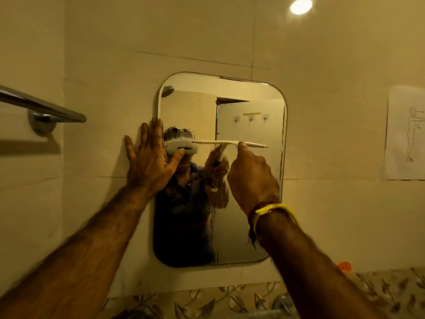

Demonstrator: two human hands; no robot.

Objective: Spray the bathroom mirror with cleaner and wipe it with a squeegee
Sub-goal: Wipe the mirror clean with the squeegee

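Observation:
A rounded rectangular mirror (253, 107) hangs on the beige tiled wall. My right hand (251, 178), with a yellow thread band at the wrist, is closed around the handle of a white squeegee (218, 142). The squeegee's blade lies level against the glass, about a third of the way down. My left hand (149, 162) is pressed flat with fingers spread on the mirror's left edge and the wall beside it. Streaks of wet cleaner run down the lower left part of the glass. No spray bottle can be seen.
A chrome towel bar (43, 107) juts out at the left. A paper sheet with a line drawing (407, 134) is stuck to the wall at the right. A leaf-pattern tile border (207, 300) runs below. An orange object (344, 265) shows at lower right. A ceiling light (300, 6) glows above.

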